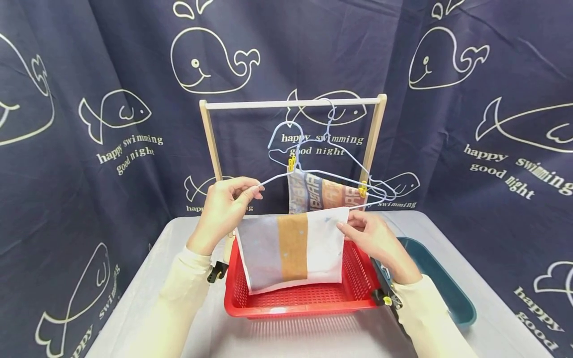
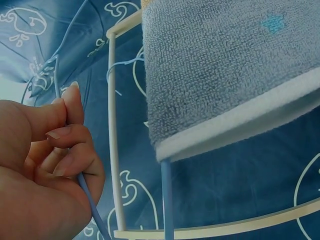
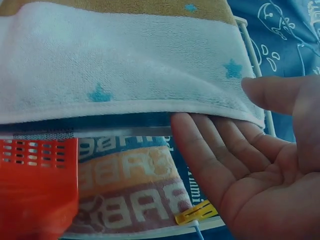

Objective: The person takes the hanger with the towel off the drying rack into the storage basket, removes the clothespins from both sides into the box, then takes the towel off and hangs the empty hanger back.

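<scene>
A small towel [image 1: 293, 248] with grey, brown and white bands and little blue stars hangs over the lower bar of a blue clothes hanger [image 1: 274, 178]. My left hand [image 1: 224, 209] pinches the hanger's left arm between thumb and fingers; in the left wrist view the grey end of the towel [image 2: 220, 75] drapes beside that hand. At the white end my right hand [image 1: 373, 238] holds the towel's upper corner. Its thumb lies on the front, and the right wrist view has its fingers [image 3: 200, 145] under the hem. The hanger's hook points up, apart from the rack bar.
Behind stands a wooden rack with a white bar [image 1: 268, 105]. A second blue hanger [image 1: 346, 151] hangs there, carrying a lettered towel [image 1: 331, 196] with yellow clips [image 1: 362, 188]. Below the towels is a red basket [image 1: 304, 312]; a teal tray [image 1: 447, 283] sits at right.
</scene>
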Demonstrator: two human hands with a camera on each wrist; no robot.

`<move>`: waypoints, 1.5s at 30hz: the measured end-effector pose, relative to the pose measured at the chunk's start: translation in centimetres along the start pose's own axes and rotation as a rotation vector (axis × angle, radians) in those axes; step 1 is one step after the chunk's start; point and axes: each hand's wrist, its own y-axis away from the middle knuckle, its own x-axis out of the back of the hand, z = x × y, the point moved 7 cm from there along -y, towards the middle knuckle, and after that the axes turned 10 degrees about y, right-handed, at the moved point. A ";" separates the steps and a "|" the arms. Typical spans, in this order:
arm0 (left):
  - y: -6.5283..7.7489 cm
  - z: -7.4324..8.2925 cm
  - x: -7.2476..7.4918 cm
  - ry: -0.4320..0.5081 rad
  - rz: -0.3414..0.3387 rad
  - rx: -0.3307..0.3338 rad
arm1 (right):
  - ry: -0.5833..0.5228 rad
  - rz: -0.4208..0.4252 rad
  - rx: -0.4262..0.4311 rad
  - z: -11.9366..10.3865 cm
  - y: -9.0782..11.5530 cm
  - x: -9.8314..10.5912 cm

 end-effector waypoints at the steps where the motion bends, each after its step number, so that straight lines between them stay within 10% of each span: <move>1: 0.0 0.1 0.1 -0.003 0.003 -0.002 | -0.010 -0.002 0.002 0.0 -0.1 0.0; 45: 4.9 -2.2 1.7 0.168 0.201 0.024 | -0.104 0.028 0.029 -1.5 -0.1 -2.0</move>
